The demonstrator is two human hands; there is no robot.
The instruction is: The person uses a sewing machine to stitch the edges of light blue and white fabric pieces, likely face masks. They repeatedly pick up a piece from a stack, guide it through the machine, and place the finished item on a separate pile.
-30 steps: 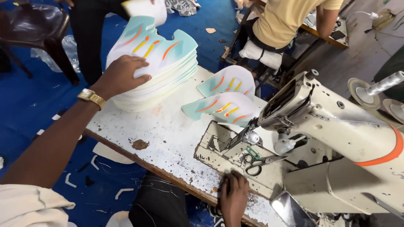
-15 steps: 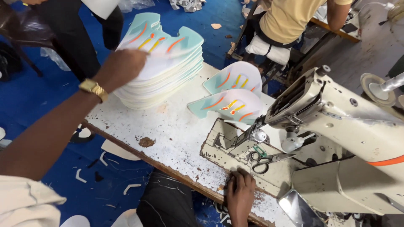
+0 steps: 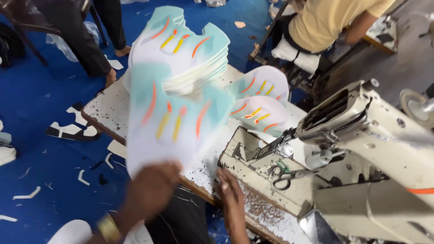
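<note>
Carrying one printed piece [image 3: 174, 124] off the stack [image 3: 190, 58], pinched in left hand [image 3: 151, 190]; right hand [image 3: 230, 190] flat, empty on table [image 3: 106, 106]; next needs placing under sewing machine [image 3: 361, 149].

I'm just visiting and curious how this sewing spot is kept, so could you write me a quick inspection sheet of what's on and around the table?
Surface: white table, speckled with dark spots, edges worn.
Job's things: blurred cut piece with teal patches and orange and yellow stripes, held up in front of the stack of like pieces; two more pieces lie beside the sewing machine.
Clutter: scissors on the machine bed; white offcuts on the blue floor.
Grippers: left hand holds the cut piece; right hand rests at the table edge.
Cables: nothing seen.
Surroundings: a seated person in a yellow shirt at another table; someone's dark-clothed legs.
</note>
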